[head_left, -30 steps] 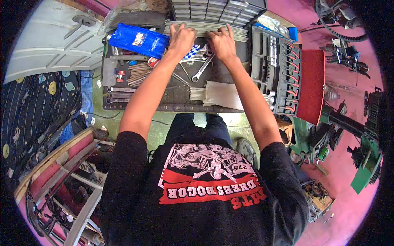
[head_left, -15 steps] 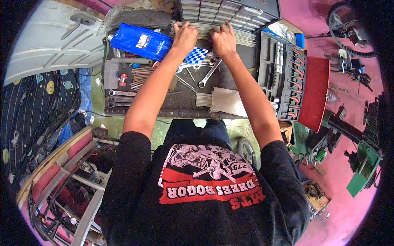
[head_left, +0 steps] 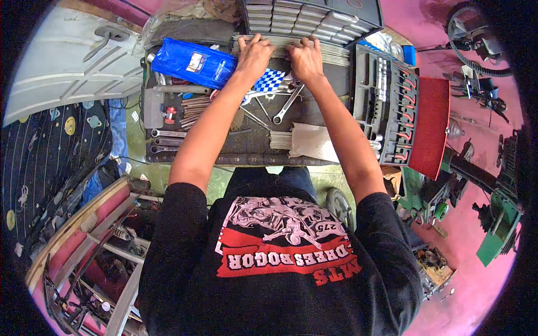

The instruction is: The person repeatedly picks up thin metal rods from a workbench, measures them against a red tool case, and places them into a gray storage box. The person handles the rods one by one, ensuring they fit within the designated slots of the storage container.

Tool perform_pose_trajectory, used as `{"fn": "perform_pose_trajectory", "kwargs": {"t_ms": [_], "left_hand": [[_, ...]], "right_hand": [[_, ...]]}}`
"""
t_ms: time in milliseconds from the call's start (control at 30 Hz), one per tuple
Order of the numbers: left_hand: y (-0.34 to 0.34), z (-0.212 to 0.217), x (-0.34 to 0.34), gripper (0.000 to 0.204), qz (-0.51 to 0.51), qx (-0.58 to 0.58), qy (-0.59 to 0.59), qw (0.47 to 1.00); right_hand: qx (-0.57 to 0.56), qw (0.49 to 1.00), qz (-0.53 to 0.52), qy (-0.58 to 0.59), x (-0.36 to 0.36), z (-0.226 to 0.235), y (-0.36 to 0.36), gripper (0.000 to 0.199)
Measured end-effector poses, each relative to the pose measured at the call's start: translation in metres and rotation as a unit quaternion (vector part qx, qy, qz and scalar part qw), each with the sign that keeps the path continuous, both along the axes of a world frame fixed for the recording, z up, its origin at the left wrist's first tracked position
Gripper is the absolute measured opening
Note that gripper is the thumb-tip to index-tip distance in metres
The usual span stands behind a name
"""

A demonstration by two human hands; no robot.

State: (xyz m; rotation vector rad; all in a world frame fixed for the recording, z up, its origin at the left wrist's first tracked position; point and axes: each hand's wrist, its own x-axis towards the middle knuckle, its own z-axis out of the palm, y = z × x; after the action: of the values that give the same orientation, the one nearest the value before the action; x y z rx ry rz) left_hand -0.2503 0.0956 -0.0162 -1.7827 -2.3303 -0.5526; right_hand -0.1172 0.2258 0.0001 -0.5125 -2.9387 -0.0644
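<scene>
A row of thin grey welding rods (head_left: 335, 51) lies lengthwise along the back of the workbench, against a drawer cabinet. My left hand (head_left: 255, 57) curls its fingers over the rods near their left part. Close by on the right, my right hand (head_left: 306, 60) bends its fingers over the same rods; its fingertips are partly hidden. Beside my left wrist lies a blue pouch (head_left: 179, 64) with a checkered end, partly covered by my forearm. A combination wrench (head_left: 289, 106) rests on the bench between my forearms.
The drawer cabinet (head_left: 314, 18) stands behind the rods. At right, an open tool case (head_left: 392, 101) with a red side (head_left: 430, 126) holds sockets and red-handled tools. Brown rods (head_left: 196, 107), wrenches (head_left: 168, 141) and white paper (head_left: 311, 141) around more rods lie nearer me.
Both hands stay on the rods with slight shifts of the fingers. The view has moved a little; the things on the bench lie as before.
</scene>
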Motion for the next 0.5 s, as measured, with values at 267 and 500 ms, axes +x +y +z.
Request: {"fn": "perform_pose_trajectory", "kwargs": {"t_ms": [267, 500], "left_hand": [[0.001, 0.005, 0.002, 0.018, -0.004, -0.03, 0.004, 1.0], [0.002, 0.008, 0.004, 0.019, -0.005, -0.048, -0.002, 0.999]], "right_hand": [[-0.006, 0.999, -0.014, -0.036, -0.005, 0.005, -0.003, 0.021], [0.004, 0.999, -0.007, -0.037, -0.003, 0.005, -0.004, 0.023]]}}
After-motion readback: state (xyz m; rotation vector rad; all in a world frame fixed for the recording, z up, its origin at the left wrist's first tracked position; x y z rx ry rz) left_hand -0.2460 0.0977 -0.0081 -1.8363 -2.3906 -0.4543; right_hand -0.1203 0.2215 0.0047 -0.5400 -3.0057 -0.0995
